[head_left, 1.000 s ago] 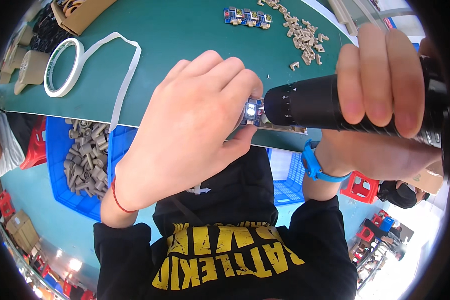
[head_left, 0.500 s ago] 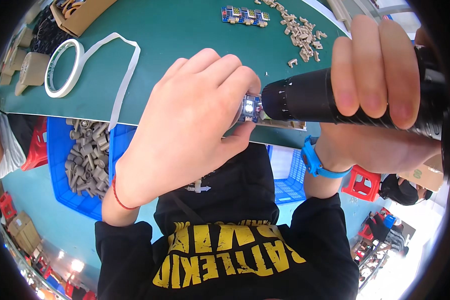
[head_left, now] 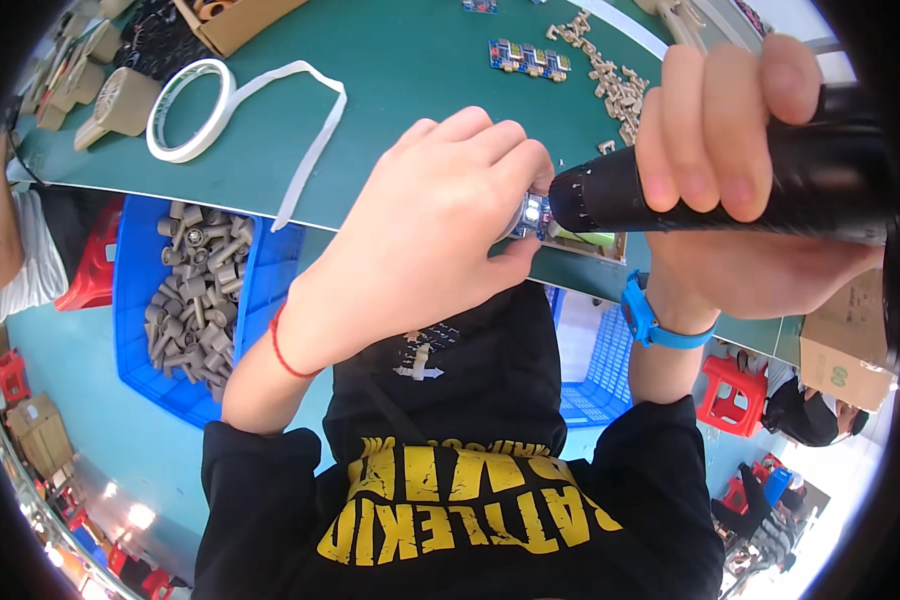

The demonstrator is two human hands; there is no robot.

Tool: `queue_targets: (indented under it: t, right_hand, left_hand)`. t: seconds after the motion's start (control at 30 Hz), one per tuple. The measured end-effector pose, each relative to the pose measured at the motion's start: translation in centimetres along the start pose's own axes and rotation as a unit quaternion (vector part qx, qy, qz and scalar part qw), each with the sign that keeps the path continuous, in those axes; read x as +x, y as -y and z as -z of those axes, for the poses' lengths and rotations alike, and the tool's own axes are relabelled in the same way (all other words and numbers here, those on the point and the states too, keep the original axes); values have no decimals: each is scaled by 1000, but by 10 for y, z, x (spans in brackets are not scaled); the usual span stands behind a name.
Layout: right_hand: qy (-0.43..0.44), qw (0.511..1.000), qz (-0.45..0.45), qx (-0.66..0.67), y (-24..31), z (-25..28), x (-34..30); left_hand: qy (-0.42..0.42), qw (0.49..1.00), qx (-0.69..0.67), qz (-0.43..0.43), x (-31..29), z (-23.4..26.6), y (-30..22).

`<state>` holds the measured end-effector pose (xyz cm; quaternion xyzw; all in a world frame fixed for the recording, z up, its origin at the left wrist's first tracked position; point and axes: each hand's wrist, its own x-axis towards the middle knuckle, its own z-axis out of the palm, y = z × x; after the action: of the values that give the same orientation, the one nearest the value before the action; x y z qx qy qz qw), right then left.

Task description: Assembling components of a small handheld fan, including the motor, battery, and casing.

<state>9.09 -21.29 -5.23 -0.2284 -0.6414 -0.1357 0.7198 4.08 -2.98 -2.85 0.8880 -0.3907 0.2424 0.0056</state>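
The small blue circuit board, with a brightly lit white element on its face, is located near the front edge of the green table. The left hand grasps it: thumb and index finger pinch it from opposite sides, and the other fingers curl over toward the palm. The right hand grasps a black cylindrical tool, with the fingers wrapped over its barrel. The tool lies nearly horizontal, its nose just beside the right side of the board; the pictures do not show whether the two touch. A green part is partly visible under the nose.

The left wrist carries a red cord; the right wrist carries a blue wristband.

Beyond the hands, a row of joined circuit boards lies on the table, with scattered beige clips to its right. To the left, a tape roll stands with a loose white strip extending from it. A beige housing is beside the roll, near a cardboard box.

Below table level, a blue crate at left contains grey parts; a blue basket and a red stool are at right.
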Motion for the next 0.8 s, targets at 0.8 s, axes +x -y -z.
queue_targets:
  t: [0.8]
  right_hand:
    - [-423,841,-71,-330,135,-21,-138]
  left_hand:
    - [194,901,-388,4,37,-135,-120]
